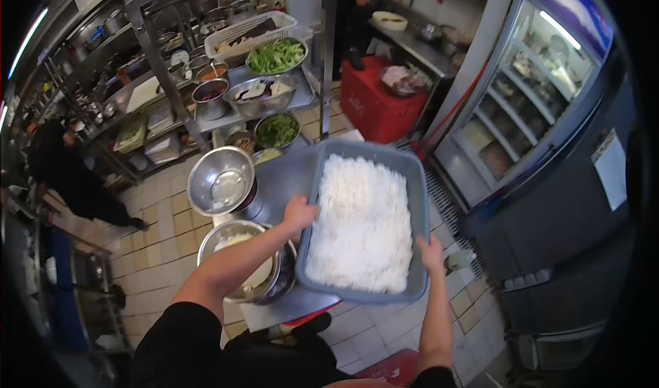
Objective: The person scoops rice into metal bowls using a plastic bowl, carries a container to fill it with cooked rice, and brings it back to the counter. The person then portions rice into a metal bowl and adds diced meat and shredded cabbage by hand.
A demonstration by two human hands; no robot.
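A grey rectangular tub [420, 182] full of white rice [360, 223] is held up in front of me, over the right part of a steel table [285, 172]. My left hand [301, 213] grips its left rim, with the fingers partly hidden by the wall. On the opposite side, my right hand [431, 254] is closed on the right rim near the lower corner. To the left of the tub stand a steel bowl [221, 180] with a little in its bottom and another bowl [220, 237] with pale contents, partly behind my left forearm.
A steel shelf [220, 121] ahead holds greens [276, 56], pots and a white basket [250, 31]. Right are a glass-door fridge [522, 86] and dark cabinet [549, 230]; a red box [374, 106] stands beyond. Two people in dark clothes are at far left [68, 172] and back [357, 17].
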